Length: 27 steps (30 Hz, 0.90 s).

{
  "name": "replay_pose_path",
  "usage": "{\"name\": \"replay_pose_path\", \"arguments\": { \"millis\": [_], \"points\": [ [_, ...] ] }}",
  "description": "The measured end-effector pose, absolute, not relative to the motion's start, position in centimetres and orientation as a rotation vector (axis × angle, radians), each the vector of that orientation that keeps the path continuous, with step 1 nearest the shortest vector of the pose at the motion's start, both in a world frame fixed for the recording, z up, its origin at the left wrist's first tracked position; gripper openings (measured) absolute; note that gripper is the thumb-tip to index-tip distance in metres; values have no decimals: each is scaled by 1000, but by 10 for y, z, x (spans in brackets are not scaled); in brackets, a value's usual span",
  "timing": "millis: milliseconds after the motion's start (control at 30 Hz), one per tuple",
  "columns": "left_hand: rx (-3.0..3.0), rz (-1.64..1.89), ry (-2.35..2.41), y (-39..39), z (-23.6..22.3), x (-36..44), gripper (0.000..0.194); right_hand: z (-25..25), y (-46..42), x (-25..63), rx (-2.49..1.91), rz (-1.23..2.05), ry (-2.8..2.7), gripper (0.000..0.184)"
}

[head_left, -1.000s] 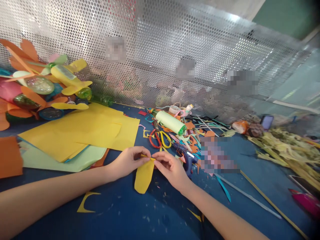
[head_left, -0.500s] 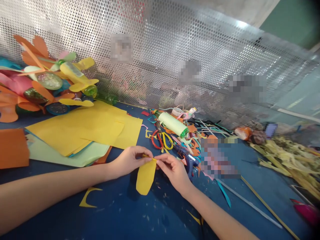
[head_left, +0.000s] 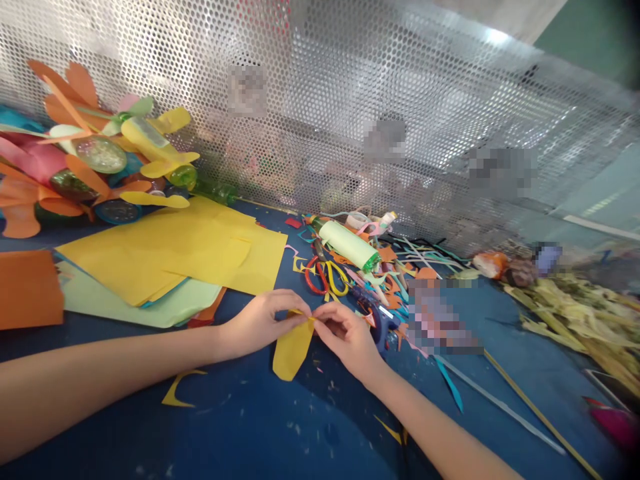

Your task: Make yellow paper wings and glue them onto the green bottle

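Between my two hands, low over the blue table (head_left: 240, 427), hangs a yellow paper piece (head_left: 293, 352) with a rounded, petal-like outline. My left hand (head_left: 265, 323) pinches its upper edge between thumb and fingers. At the upper right corner of the same piece, the fingertips of my right hand (head_left: 345, 333) are pressed together, and the two hands' fingertips meet there. The edge in the pinch looks narrowly folded, though the fingers partly hide it. Just beyond my hands lie scissors with red and yellow handles (head_left: 336, 279) and a dark blue glue gun (head_left: 383, 327).
Yellow sheets (head_left: 200, 247) and an orange sheet (head_left: 30, 290) lie at left, with paper-flower bottles (head_left: 150, 143) behind. A paper-wrapped green bottle (head_left: 350, 245) rests among scraps. Dried husks (head_left: 555, 307) and a thin stick (head_left: 540, 413) are at right. A perforated metal panel (head_left: 330, 87) stands behind.
The yellow paper piece has tilted slightly, its lower end a little higher in view. Both hands keep their pinch on it. The whole view has shifted slightly.
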<state>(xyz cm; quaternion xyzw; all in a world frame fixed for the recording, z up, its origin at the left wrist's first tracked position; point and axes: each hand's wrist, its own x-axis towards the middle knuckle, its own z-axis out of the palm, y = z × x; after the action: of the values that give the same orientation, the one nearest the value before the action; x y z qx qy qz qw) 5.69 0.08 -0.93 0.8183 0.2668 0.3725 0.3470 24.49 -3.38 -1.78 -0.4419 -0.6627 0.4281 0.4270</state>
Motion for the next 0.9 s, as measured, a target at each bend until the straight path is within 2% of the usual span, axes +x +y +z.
{"name": "replay_pose_path", "arguments": {
  "millis": [233, 500, 900],
  "points": [
    [2188, 968, 618, 0, -8, 57, 14, -19, -34, 245, -1154, 1063, -1689, 8],
    [1862, 964, 759, 3, -16, 59, 13, -16, -33, 246, -1204, 991, -1650, 12],
    [1778, 988, 783, 7, -16, 59, 12, -16, -30, 246, -1202, 907, -1625, 15]
  ]
}}
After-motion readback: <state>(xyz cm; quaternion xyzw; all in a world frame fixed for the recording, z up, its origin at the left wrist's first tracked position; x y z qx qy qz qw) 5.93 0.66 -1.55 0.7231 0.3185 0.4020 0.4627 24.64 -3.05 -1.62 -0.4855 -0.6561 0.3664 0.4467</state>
